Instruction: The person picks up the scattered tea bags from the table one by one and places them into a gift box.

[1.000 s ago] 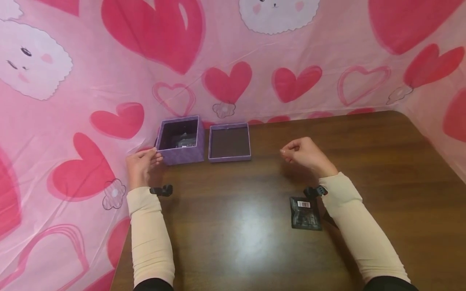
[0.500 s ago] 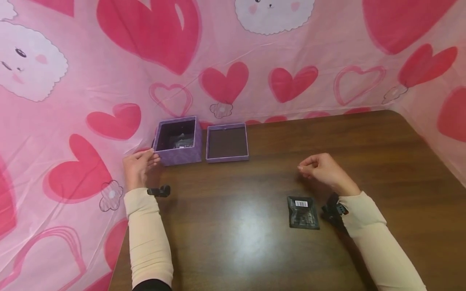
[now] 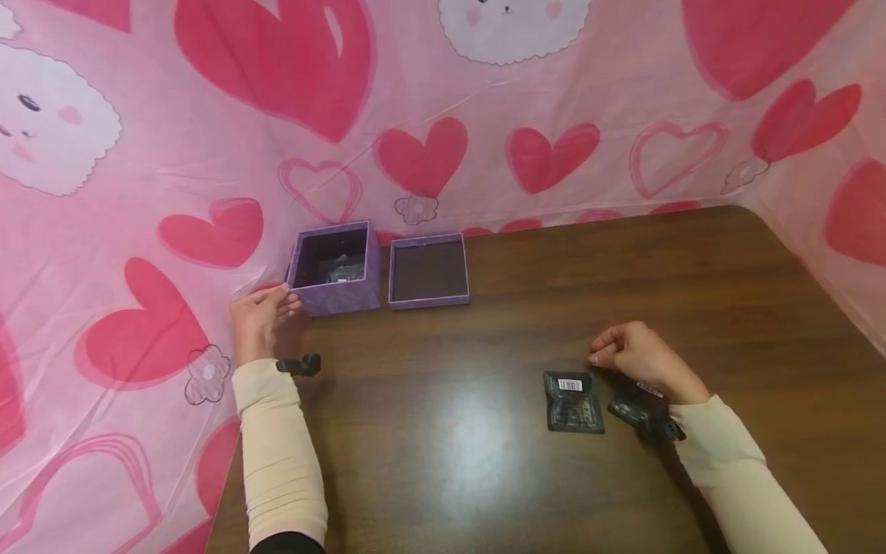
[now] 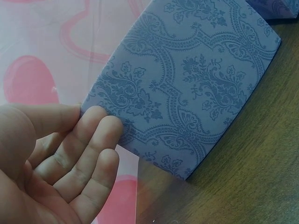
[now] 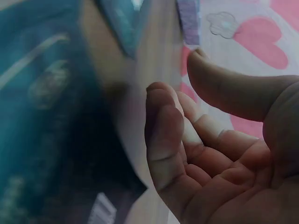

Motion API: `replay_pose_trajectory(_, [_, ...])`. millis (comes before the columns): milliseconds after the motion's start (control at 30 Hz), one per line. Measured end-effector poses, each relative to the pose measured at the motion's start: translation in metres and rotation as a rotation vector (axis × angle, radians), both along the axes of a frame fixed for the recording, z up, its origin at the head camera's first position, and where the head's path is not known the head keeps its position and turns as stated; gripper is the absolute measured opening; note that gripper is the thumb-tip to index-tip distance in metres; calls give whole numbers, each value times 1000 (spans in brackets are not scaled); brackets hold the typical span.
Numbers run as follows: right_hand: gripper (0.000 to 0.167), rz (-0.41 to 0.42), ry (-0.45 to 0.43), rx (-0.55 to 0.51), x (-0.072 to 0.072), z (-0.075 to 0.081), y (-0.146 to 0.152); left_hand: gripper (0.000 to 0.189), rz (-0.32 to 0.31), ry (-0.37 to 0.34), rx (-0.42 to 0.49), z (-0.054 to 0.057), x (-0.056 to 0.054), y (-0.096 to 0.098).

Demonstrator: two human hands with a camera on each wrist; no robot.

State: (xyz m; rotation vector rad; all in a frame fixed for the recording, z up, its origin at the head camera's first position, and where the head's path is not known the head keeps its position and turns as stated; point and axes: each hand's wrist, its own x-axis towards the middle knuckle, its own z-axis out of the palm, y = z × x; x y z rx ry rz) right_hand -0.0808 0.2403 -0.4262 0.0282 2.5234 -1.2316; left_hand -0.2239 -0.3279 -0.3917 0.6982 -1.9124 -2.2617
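Note:
At the back left of the table, my left hand (image 3: 259,319) pinches the near left corner of a purple patterned box (image 3: 339,298). The left wrist view shows thumb and fingertips at that corner of the box (image 4: 187,84). Dark shiny packets (image 3: 346,269) lie inside it. My right hand (image 3: 640,358) is low over the table at the right, its fingers loosely bent with nothing between them. Just beneath its wrist lies a dark flat packet (image 3: 628,409), partly hidden. Left of that lies another dark packet (image 3: 573,404) with a white barcode label.
The purple box lid (image 3: 429,269), dark inside, lies upturned right of the box. Pink heart-printed sheeting (image 3: 484,92) hangs behind and to the left of the brown wooden table (image 3: 443,369).
My right hand has drawn back toward the right and nearer me, uncovering part of the right packet. The left hand stays at the box corner. The view has turned slightly right.

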Motion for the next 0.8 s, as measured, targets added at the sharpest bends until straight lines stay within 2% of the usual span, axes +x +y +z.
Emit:
replay_pose_trajectory(333, [29, -8, 50, 102, 6, -10, -10, 9, 4, 0, 14, 0, 0, 0])
replay_pose_trajectory(633, [16, 6, 146, 186, 6, -15, -17, 5, 3, -6, 4, 1, -1, 1])
replay_pose_trajectory(800, [7, 40, 161, 221, 6, -16, -20, 5, 0, -4, 5, 0, -2, 0])
